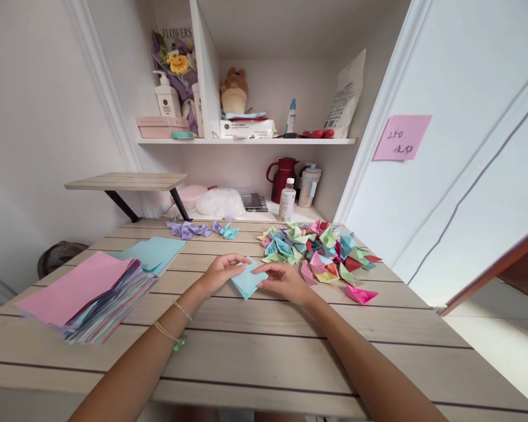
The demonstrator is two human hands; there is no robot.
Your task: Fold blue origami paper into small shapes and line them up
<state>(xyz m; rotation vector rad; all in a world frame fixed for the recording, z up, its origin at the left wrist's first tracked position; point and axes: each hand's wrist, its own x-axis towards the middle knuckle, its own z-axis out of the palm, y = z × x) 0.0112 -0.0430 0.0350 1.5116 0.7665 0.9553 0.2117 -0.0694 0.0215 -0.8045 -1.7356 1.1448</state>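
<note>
A light-blue sheet of origami paper (pixel 247 282), folded into a small diamond, lies on the wooden table between my two hands. My left hand (pixel 222 272) has its thumb and fingers closed on the upper left edge of the paper. On the opposite side, my right hand (pixel 284 279) grips the right corner with thumb and fingertips. Behind and to the right sits a heap of folded paper boats (pixel 321 243) in many colours. One bright pink paper boat (pixel 361 295) lies apart at its front.
At the left are a tall stack of coloured paper (pixel 83 293) and a light-blue pile (pixel 158 252). Purple folded papers (pixel 189 230) and a blue boat (pixel 229 231) lie behind. Further back stand a small raised shelf (pixel 127 181), a bottle (pixel 287 200) and a red jug (pixel 284 179).
</note>
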